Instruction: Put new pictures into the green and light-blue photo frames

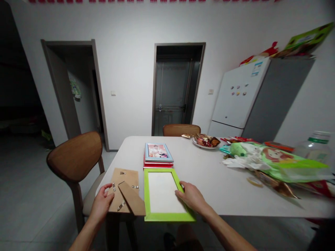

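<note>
At the green frame's (147, 195) right rim, right hand (193, 197) with fingers closed round it, covering a stretch of that side. Just left of the frame, brown backing board (128, 195), its left edge pinched by fingers of the left hand (101, 204), underside of both grips hidden. Near end of the frame slightly past the tabletop's (209, 188) edge. Right of the frame, broad room before a blurred green package (282, 160), cut into by crumpled white tissue (247, 158). Beyond the frame, stacked picture frames (157, 153), lower ones mostly covered.
</note>
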